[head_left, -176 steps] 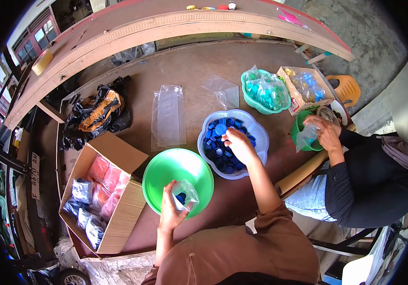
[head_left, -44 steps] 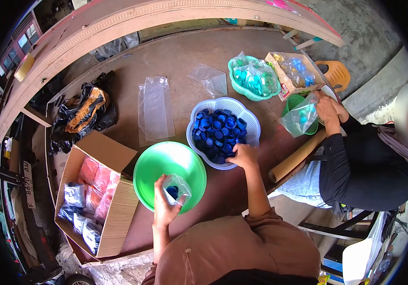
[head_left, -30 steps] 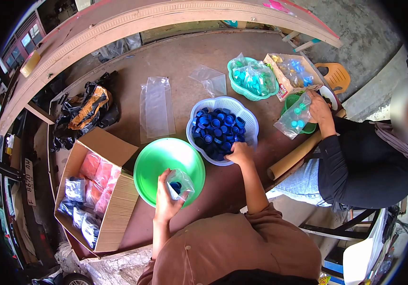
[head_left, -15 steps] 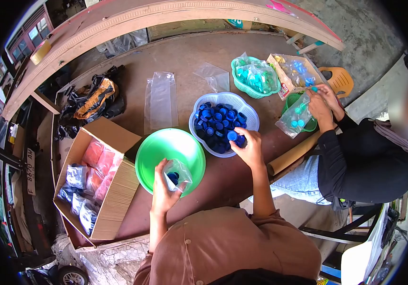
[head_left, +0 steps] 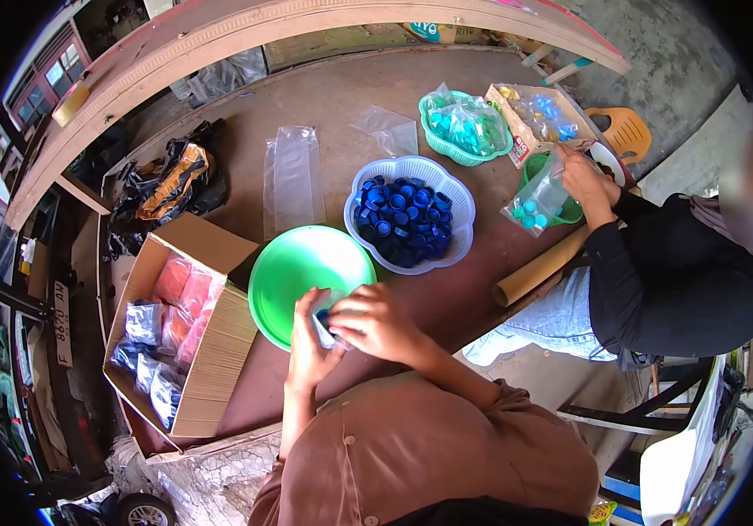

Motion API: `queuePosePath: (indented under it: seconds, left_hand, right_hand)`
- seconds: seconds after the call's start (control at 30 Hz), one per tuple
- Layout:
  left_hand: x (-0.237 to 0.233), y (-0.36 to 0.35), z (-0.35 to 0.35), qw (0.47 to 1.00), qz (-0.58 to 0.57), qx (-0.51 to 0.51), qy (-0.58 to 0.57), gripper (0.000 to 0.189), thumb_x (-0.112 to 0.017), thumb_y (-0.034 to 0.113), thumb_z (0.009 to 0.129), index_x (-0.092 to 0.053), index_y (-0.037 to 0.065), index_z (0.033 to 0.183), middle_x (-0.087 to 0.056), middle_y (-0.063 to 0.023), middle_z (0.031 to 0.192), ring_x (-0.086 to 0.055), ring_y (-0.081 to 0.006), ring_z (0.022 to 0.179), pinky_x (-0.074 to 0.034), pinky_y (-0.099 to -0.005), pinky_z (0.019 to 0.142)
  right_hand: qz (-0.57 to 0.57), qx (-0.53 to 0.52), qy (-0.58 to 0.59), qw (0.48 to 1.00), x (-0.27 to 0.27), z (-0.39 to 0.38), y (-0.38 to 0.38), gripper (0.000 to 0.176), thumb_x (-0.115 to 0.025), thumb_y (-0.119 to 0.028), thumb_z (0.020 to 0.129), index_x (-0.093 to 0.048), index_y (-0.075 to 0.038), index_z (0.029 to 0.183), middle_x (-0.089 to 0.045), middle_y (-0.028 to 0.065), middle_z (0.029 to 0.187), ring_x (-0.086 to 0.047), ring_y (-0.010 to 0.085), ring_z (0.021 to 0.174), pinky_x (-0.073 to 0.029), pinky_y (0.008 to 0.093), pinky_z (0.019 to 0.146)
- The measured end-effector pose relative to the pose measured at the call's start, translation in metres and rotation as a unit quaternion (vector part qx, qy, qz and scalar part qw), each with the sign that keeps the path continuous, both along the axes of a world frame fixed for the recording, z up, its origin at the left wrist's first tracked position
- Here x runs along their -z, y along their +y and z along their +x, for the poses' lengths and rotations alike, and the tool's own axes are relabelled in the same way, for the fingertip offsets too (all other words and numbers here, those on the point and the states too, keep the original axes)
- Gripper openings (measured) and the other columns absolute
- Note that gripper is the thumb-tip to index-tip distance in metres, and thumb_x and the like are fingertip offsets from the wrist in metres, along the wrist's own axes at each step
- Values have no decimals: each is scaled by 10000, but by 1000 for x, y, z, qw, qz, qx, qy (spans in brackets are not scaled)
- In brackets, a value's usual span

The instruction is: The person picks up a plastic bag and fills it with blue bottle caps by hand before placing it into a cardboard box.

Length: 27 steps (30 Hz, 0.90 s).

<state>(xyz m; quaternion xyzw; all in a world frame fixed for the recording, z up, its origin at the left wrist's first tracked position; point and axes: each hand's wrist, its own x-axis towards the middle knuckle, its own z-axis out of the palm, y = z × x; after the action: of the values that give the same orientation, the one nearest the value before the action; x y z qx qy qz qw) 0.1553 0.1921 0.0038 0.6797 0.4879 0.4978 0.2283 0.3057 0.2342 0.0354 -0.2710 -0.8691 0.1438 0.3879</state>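
Note:
My left hand [head_left: 307,351] is closed around a small clear plastic bag [head_left: 339,346] with dark blue bottle caps [head_left: 322,317] in it, in front of the green basin [head_left: 297,272]. At the bag's mouth is my right hand [head_left: 378,323], its fingers curled down against the bag. Whatever those fingers hold is hidden under them. Behind my right hand stands a pale blue plastic basket [head_left: 464,223], heaped with loose dark blue caps [head_left: 401,210].
Filled red and blue bags lie in an open cardboard box [head_left: 219,364] at left. Flat clear bags [head_left: 293,180] and a crumpled black bag [head_left: 170,184] lie behind. At right, a co-worker's hand [head_left: 585,186] holds a bag of turquoise caps, near a turquoise basket [head_left: 468,158] and cardboard tube [head_left: 538,267].
My right hand, which held blue caps over the basket, has moved left and down to the bag in my left hand. The co-worker's hands have shifted around their bag.

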Motion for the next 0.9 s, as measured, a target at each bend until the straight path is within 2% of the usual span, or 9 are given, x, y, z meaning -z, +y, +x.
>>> queuePosePath:
  seconds: [0.13,0.2,0.37,0.47,0.6,0.67,0.73,0.8,0.9]
  left_hand:
    - [4,-1,1,1000,-19,4,4,804,-685,5,560,-288,-2,1259,-466,-191,1173,-459,-357,1076,-370,-416,928]
    - [5,0,-2,1000,-30,4,6,801,-701,17,572,-285,-1,1256,-466,-196,1160,-461,-350,1077,-369,-412,929]
    - [1,2,-6,998,-53,-27,-7,794,-719,33,604,-271,3,1259,-458,-207,1139,-471,-333,1069,-378,-396,917]
    - [3,5,-7,998,-54,-31,-10,798,-722,30,600,-272,3,1258,-457,-207,1138,-475,-332,1061,-383,-397,911]
    - [2,7,-9,997,-66,-30,-5,800,-723,23,598,-271,2,1258,-457,-205,1135,-481,-330,1051,-386,-400,908]
    - [7,7,-11,996,-79,-26,-13,810,-715,47,611,-252,-2,1274,-441,-205,1165,-463,-321,1078,-372,-403,922]
    - [9,6,-11,995,-92,-22,-22,821,-707,71,623,-234,-6,1289,-424,-206,1195,-446,-312,1106,-358,-406,937]
    - [8,6,-12,996,-88,-25,-23,822,-705,65,620,-233,-6,1289,-429,-208,1191,-449,-313,1103,-361,-407,935]
    - [6,6,-12,996,-84,-30,-13,821,-701,58,617,-234,-6,1289,-433,-209,1190,-451,-314,1100,-359,-407,937]
  right_hand:
    - [-23,-30,-23,999,4,0,-4,59,-684,-128,705,-631,-111,723,-612,-6,771,-564,166,735,-382,306,728]
    - [-59,-1,76,995,1,6,1,48,-672,-112,714,-625,-102,724,-609,6,774,-565,179,728,-392,314,710]
    - [-102,216,145,960,37,56,62,42,-569,-46,777,-557,-18,749,-589,113,710,-573,285,601,-439,357,532]
    - [-109,294,48,948,59,85,87,52,-610,-45,738,-590,-49,785,-592,114,723,-588,282,620,-465,345,560]
    - [-151,255,-23,955,64,91,104,137,-646,-26,669,-619,-73,794,-584,108,714,-593,286,644,-469,363,586]
    - [-147,132,-64,978,71,87,110,190,-658,-8,616,-643,-85,789,-585,99,704,-598,289,661,-469,378,609]
    - [-144,138,-119,973,76,85,112,157,-655,-15,636,-652,-74,782,-593,94,699,-598,289,659,-474,364,620]
    - [-264,174,-62,947,84,84,115,108,-663,-52,672,-647,-53,778,-601,104,708,-605,263,654,-476,339,613]
    - [-476,145,205,843,75,88,110,195,-551,-197,858,-587,-10,900,-605,42,726,-571,128,627,-427,253,556]
